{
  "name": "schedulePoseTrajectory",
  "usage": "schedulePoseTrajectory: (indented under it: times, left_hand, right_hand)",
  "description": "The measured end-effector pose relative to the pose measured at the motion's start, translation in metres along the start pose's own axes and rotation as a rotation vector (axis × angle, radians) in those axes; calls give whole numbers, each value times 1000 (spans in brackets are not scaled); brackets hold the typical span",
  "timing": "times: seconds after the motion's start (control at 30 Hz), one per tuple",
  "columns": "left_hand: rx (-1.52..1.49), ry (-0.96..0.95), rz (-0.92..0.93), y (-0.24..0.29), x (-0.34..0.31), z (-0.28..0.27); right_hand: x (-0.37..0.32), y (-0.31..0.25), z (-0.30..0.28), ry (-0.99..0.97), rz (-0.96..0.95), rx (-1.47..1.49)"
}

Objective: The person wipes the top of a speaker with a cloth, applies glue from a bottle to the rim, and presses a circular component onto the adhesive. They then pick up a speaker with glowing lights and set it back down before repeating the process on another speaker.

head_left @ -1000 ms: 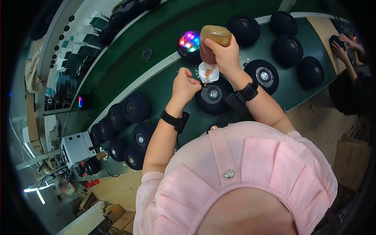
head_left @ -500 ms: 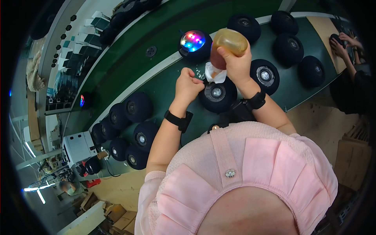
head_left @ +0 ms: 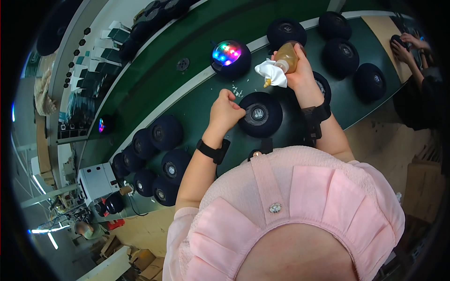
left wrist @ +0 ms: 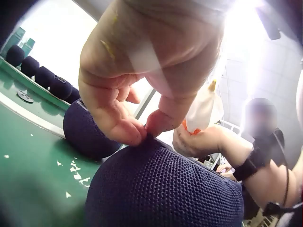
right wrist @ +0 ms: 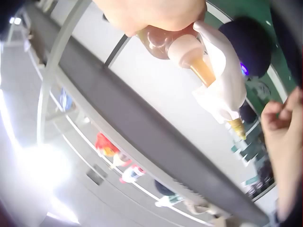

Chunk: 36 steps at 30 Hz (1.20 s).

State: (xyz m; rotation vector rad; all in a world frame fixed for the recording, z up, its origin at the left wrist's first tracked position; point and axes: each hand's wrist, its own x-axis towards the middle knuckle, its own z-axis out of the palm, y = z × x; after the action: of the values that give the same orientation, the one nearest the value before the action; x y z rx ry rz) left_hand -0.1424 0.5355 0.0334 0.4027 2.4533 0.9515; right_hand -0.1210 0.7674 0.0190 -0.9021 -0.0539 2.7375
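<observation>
A dark blue, fabric-covered round speaker (head_left: 265,127) sits on the green bench, its ringed flat face up. At that face's edge my left hand (head_left: 226,111) pinches the rim between thumb and forefinger; in the left wrist view, those fingertips meet at the top of the knit fabric (left wrist: 165,194). Up and to the right, my right hand (head_left: 302,79) grips an amber squeeze bottle (head_left: 289,52). A white cloth (head_left: 272,72) is wrapped about its nozzle, and the yellowish tip (right wrist: 237,128) pokes out, apart from the speaker.
A speaker with coloured lights (head_left: 228,55) stands beyond the worked one. Several dark speakers line the bench at left (head_left: 165,132) and right (head_left: 341,57). White flecks (head_left: 236,91) lie on the bench. Another person's hands (head_left: 404,49) work at the far right.
My right hand has drawn the bottle away from the speaker's rim, up and to the right, turning it so the nozzle shows. The left hand keeps its pinch at the rim.
</observation>
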Motion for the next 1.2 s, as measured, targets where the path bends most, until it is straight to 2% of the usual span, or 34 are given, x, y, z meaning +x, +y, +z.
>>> schedulePoseTrajectory:
  times: [0.03,0.1,0.13,0.2,0.23,0.3,0.43,0.53,0.57,0.6,0.63,0.7,0.73,0.77,0.8,0.93,1.2]
  left_hand:
    - [1,-3,-1,1,-2,1]
    - [-2,90,150,5,-5,5]
    - [-2,87,150,10,-5,7]
    - [164,207,694,21,-3,13]
    - [163,209,695,22,2,16]
    - [257,-4,882,21,14,20]
    - [384,-82,911,23,22,16]
    - [331,-49,857,20,24,12]
    - [332,-46,851,21,22,8]
    - [236,-76,666,23,17,4]
    - [139,-105,482,23,14,1]
    - [94,-82,415,13,13,3]
    - [33,-58,333,9,11,5]
    - [-28,-34,253,8,10,5]
    - [-30,-34,251,7,8,6]
    - [-66,18,138,10,7,11]
    - [-105,65,84,11,7,13]
  right_hand:
    - [-1,-3,-1,2,-1,2]
    - [-9,-9,4,-42,58,33]
    - [-11,-10,5,-40,57,33]
    - [-13,-10,6,-50,35,41]
    - [-14,-11,7,-52,35,39]
    - [-18,-13,8,-77,84,44]
    - [-20,-17,6,-38,65,32]
    - [-18,-18,1,-79,19,-51]
    - [-17,-16,1,-91,-54,-91]
    - [-16,-14,0,-102,-128,-130]
    - [-13,-11,-3,-101,-121,-132]
    - [-8,-2,-5,-218,-429,-291]
    - [-8,1,-5,-217,-426,-292]
    - [-13,7,0,-228,-528,-368]
    - [-17,12,2,-238,-629,-445]
    - [-22,24,3,-387,-701,-584]
    - [-22,39,0,-381,-787,-658]
